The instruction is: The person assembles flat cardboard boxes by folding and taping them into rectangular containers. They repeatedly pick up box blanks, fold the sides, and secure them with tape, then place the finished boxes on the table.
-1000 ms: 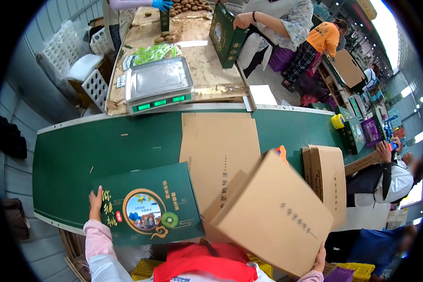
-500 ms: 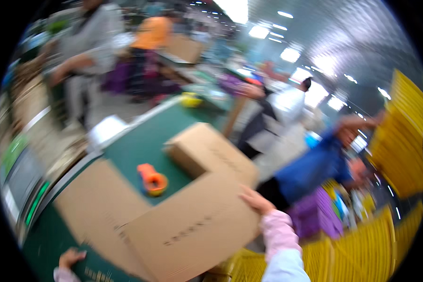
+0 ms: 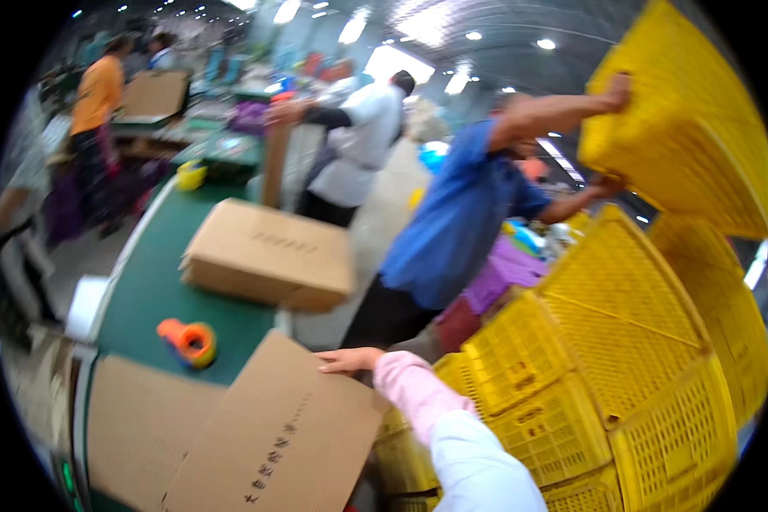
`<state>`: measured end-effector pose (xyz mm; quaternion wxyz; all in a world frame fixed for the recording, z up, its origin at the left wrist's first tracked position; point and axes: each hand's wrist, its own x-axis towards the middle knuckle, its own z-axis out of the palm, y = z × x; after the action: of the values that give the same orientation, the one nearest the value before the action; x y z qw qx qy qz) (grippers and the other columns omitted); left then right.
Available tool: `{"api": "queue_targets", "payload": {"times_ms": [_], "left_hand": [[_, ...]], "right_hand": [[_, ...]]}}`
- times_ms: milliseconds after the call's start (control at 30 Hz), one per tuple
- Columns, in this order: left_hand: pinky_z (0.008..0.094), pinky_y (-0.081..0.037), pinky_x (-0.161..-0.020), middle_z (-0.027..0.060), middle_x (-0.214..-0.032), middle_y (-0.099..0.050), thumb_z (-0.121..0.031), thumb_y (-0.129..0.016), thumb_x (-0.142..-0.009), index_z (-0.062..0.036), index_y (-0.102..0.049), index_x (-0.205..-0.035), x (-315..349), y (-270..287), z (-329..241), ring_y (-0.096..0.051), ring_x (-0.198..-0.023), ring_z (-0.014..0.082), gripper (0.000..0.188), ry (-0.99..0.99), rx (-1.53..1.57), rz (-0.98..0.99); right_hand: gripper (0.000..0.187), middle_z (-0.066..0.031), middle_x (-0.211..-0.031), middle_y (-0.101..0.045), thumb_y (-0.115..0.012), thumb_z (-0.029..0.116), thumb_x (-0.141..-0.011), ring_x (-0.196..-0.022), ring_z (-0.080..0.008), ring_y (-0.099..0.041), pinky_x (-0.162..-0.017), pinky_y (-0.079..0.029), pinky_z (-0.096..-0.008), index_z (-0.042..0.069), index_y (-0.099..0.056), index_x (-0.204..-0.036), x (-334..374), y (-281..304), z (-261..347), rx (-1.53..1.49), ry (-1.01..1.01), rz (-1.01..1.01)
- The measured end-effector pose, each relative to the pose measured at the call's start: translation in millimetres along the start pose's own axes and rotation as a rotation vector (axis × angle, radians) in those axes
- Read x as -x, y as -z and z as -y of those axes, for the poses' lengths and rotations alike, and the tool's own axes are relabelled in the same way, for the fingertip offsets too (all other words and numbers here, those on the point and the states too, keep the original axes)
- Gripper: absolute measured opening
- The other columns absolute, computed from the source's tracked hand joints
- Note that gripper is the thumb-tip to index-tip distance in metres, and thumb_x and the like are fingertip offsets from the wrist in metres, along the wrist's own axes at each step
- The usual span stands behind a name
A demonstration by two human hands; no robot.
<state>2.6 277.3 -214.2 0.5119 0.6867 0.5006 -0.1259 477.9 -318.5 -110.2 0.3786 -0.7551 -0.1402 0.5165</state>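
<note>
While outstretched, right hand (image 3: 347, 360) (flat) on cardboard (image 3: 273, 435)

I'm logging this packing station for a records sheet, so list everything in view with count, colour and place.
flat carton: one, brown, under the right hand at the table's near edge
cardboard sheet: one, brown, flat on the table, left of the flat carton
closed carton: one, brown, farther along the table
tape dispenser: one, orange, between the cartons
table: one, green top
crates: many, yellow, stacked at right
person in blue: one, lifting a yellow crate
other people: several, blurred, in the background
right hand: pink sleeve, fingers on the flat carton's edge
left hand: out of view
</note>
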Motion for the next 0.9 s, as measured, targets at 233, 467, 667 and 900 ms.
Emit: {"api": "queue_targets", "payload": {"times_ms": [233,467,667,900], "left_hand": [[0.0437,-0.016,-0.111,0.0158,-0.141,-0.036,-0.039,-0.074,-0.067,-0.0049,-0.029,-0.142,10.7,22.1,-17.5,-0.038,-0.128,0.0321,0.093,0.205,0.194,0.208],[0.0361,-0.026,-0.108,0.0225,-0.138,-0.036,-0.044,-0.073,-0.070,0.0050,-0.024,-0.141,-7.3,-17.5,-6.4,-0.032,-0.131,0.0294,0.099,0.038,0.388,0.615],[0.0342,-0.026,-0.106,0.0183,-0.135,-0.040,-0.037,-0.075,-0.073,0.0011,-0.027,-0.138,12.9,-54.7,-5.7,-0.036,-0.127,0.0262,0.089,-0.402,0.160,0.616],[0.0282,-0.042,-0.090,0.0091,-0.113,-0.056,-0.012,-0.075,-0.074,-0.0007,-0.057,-0.100,-4.6,-75.7,12.8,-0.055,-0.101,0.0155,0.033,-0.510,0.472,0.393]], "right_hand": [[0.057,-0.0075,-0.139,-0.041,-0.052,0.015,-0.091,-0.126,-0.0207,-0.038,-0.106,-0.029,-0.0333,0.004,-0.028,-0.142,-56.6,-119.6,-8.6,-0.525,0.170,-0.202],[0.057,-0.0087,-0.134,-0.046,-0.056,0.027,-0.092,-0.121,-0.0211,-0.043,-0.100,-0.035,-0.0338,0.007,-0.033,-0.140,-64.9,-91.7,-14.0,-0.249,-0.015,-0.375],[0.057,-0.0093,-0.129,-0.051,-0.058,0.029,-0.090,-0.115,-0.0207,-0.049,-0.097,-0.039,-0.0335,0.007,-0.036,-0.138,-82.9,-53.3,-0.9,-0.196,0.071,-0.318],[0.063,-0.0069,-0.127,-0.052,-0.062,0.032,-0.087,-0.114,-0.0199,-0.049,-0.097,-0.038,-0.0330,0.005,-0.037,-0.137,-120.2,-36.2,-1.5,-0.165,0.034,-0.278]]}}
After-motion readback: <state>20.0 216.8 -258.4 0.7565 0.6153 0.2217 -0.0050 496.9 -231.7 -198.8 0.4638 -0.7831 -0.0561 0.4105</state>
